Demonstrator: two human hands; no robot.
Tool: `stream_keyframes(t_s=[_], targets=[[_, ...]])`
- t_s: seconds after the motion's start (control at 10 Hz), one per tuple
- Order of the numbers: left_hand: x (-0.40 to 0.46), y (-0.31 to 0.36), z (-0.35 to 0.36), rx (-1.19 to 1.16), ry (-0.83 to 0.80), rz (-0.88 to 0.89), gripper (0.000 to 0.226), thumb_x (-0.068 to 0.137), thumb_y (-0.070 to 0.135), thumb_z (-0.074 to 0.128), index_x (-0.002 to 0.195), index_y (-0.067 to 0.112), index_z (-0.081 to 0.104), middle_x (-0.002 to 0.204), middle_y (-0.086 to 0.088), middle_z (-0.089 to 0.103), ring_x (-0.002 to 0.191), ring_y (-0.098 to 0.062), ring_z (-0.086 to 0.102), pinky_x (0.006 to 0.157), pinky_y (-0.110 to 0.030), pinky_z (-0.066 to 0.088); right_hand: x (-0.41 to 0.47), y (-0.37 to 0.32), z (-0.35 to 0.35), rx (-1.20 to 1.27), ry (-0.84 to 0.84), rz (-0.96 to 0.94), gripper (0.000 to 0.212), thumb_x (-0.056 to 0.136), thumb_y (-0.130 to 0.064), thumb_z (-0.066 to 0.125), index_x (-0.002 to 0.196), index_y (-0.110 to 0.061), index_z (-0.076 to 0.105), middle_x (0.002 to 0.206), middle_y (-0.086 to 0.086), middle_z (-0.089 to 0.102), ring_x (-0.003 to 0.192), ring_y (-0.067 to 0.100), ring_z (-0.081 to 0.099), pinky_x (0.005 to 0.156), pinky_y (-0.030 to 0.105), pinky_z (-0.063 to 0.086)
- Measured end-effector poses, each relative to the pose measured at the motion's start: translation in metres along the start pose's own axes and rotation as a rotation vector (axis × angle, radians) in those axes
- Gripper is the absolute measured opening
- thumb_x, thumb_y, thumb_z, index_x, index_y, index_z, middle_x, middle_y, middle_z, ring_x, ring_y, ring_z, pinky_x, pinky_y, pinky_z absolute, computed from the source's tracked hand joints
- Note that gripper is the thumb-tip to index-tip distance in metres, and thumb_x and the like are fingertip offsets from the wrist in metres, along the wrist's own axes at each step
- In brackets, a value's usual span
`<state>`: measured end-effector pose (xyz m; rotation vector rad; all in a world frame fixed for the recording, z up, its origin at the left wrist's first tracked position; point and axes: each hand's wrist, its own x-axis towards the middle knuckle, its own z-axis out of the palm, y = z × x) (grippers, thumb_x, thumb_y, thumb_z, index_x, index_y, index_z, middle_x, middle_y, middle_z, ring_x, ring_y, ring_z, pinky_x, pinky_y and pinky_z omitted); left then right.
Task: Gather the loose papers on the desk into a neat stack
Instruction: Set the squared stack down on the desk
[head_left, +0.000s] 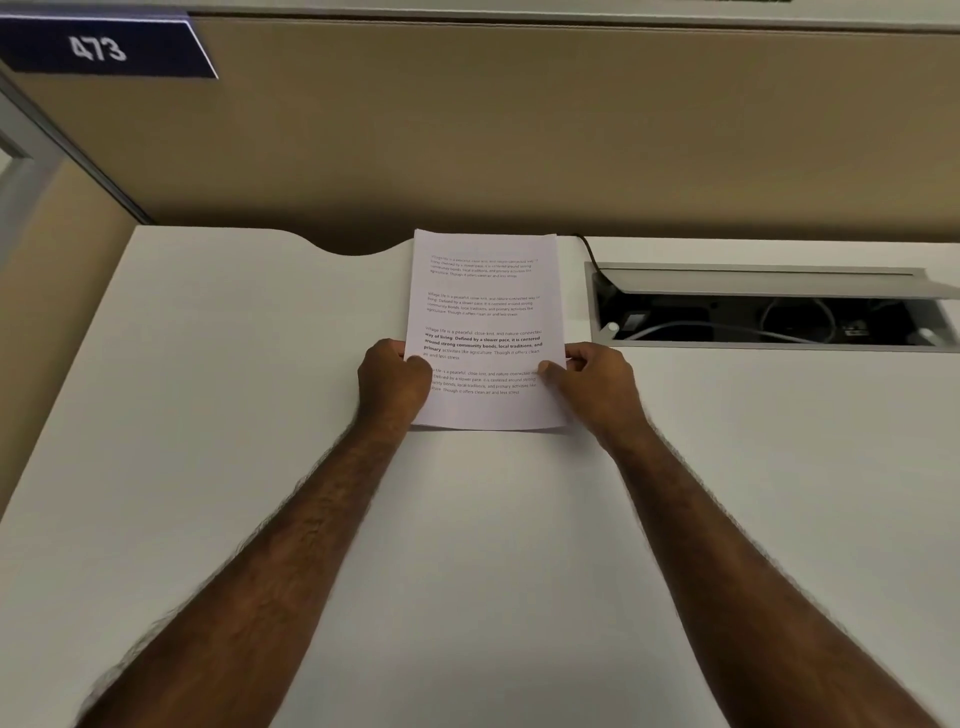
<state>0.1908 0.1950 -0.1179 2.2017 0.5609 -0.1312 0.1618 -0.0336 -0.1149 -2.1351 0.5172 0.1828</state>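
A stack of white papers (485, 312) with printed text paragraphs stands upright on its bottom edge on the white desk (234, 415), near the middle. My left hand (394, 382) grips the stack's left edge, thumb on the front page. My right hand (597, 384) grips the right edge the same way. The sheets look aligned, with thin page edges showing along the bottom. No other loose sheets are in view.
An open cable tray (769, 309) with wires and a raised lid is set into the desk at the right. A black cable (589, 252) runs into it. A tan partition (519, 130) backs the desk, with a blue sign "473" (98, 49) at upper left.
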Motion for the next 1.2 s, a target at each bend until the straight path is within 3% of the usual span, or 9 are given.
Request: stream_keyframes(t_s=[0.2, 0.3, 0.4, 0.5, 0.6, 0.8, 0.9, 1.1, 1.2], targets=[[-0.006, 0.005, -0.007, 0.008, 0.031, 0.041, 0.02, 0.09, 0.005, 0.055, 0.09, 0.001, 0.074, 0.092, -0.001, 0.072, 0.074, -0.019, 0.061, 0.05, -0.014, 0.037, 0.0, 0.009, 0.002, -0.113, 0.06, -0.04, 0.03, 0.09, -0.031, 0.079, 0.074, -0.015, 0.058, 0.071, -0.002, 0.055, 0.07, 0.022, 0.05, 0.065, 0.029, 0.038], [-0.008, 0.006, -0.013, 0.062, 0.054, 0.061, 0.021, 0.086, 0.004, 0.055, 0.068, 0.002, 0.066, 0.059, 0.007, 0.056, 0.055, -0.016, 0.049, 0.048, -0.017, 0.035, 0.0, 0.011, 0.002, -0.139, 0.062, -0.038, 0.02, 0.091, -0.034, 0.079, 0.09, -0.016, 0.07, 0.083, 0.001, 0.064, 0.081, 0.023, 0.058, 0.077, 0.03, 0.044], [-0.013, 0.006, -0.021, 0.154, 0.065, 0.082, 0.024, 0.079, 0.002, 0.054, 0.058, 0.008, 0.043, 0.049, 0.006, 0.026, 0.046, -0.016, 0.027, 0.05, -0.023, 0.027, -0.003, 0.012, 0.0, -0.133, 0.062, -0.015, 0.04, 0.091, -0.035, 0.08, 0.121, -0.008, 0.077, 0.104, 0.008, 0.079, 0.102, 0.028, 0.07, 0.094, 0.034, 0.052], [-0.019, 0.005, -0.027, 0.211, 0.063, 0.126, 0.02, 0.077, 0.007, 0.054, 0.058, 0.005, 0.046, 0.072, 0.01, 0.014, 0.071, -0.011, 0.019, 0.048, -0.032, 0.03, -0.008, 0.013, -0.005, -0.123, 0.06, -0.019, 0.047, 0.091, -0.037, 0.079, 0.128, -0.008, 0.075, 0.112, 0.011, 0.08, 0.11, 0.03, 0.071, 0.1, 0.035, 0.053], [-0.031, 0.003, -0.032, 0.23, 0.071, 0.131, 0.023, 0.072, 0.012, 0.05, 0.067, 0.011, 0.028, 0.066, 0.007, 0.015, 0.066, -0.017, 0.02, 0.048, -0.033, 0.023, -0.016, 0.015, -0.012, -0.123, 0.043, -0.013, 0.051, 0.093, -0.04, 0.077, 0.132, -0.008, 0.073, 0.116, 0.01, 0.079, 0.112, 0.029, 0.07, 0.1, 0.033, 0.051], [-0.076, 0.002, -0.03, 0.123, 0.132, 0.029, 0.017, 0.081, 0.003, 0.055, 0.066, 0.007, 0.048, 0.062, -0.002, 0.047, 0.063, -0.023, 0.045, 0.056, -0.027, 0.031, -0.041, 0.025, -0.04, -0.083, 0.008, -0.024, 0.05, 0.095, -0.041, 0.075, 0.135, -0.012, 0.071, 0.12, 0.006, 0.076, 0.105, 0.02, 0.066, 0.091, 0.025, 0.042], [-0.103, 0.002, -0.024, 0.095, 0.163, 0.049, 0.03, 0.088, 0.008, 0.059, 0.113, -0.003, 0.071, 0.108, -0.016, 0.073, 0.105, -0.034, 0.066, 0.083, -0.024, 0.042, -0.062, 0.028, -0.059, -0.089, 0.013, -0.07, 0.051, 0.097, -0.04, 0.074, 0.138, -0.011, 0.068, 0.127, 0.007, 0.074, 0.103, 0.017, 0.064, 0.091, 0.027, 0.044], [-0.17, 0.017, -0.008, 0.06, 0.223, 0.3, 0.035, 0.091, 0.015, 0.069, 0.122, -0.001, 0.066, 0.112, -0.016, 0.067, 0.101, -0.032, 0.067, 0.084, -0.029, 0.05, -0.103, 0.033, -0.098, -0.112, 0.097, -0.252, 0.055, 0.099, -0.045, 0.07, 0.14, -0.009, 0.065, 0.139, 0.011, 0.068, 0.129, 0.028, 0.063, 0.108, 0.038, 0.049], [-0.2, 0.05, -0.005, 0.029, 0.257, 0.416, 0.043, 0.094, 0.028, 0.067, 0.131, 0.006, 0.061, 0.127, -0.012, 0.065, 0.117, -0.029, 0.064, 0.095, -0.042, 0.058, -0.116, 0.023, -0.12, -0.202, 0.201, -0.403, 0.057, 0.099, -0.05, 0.067, 0.139, -0.009, 0.066, 0.14, 0.011, 0.068, 0.132, 0.031, 0.061, 0.111, 0.042, 0.047]])
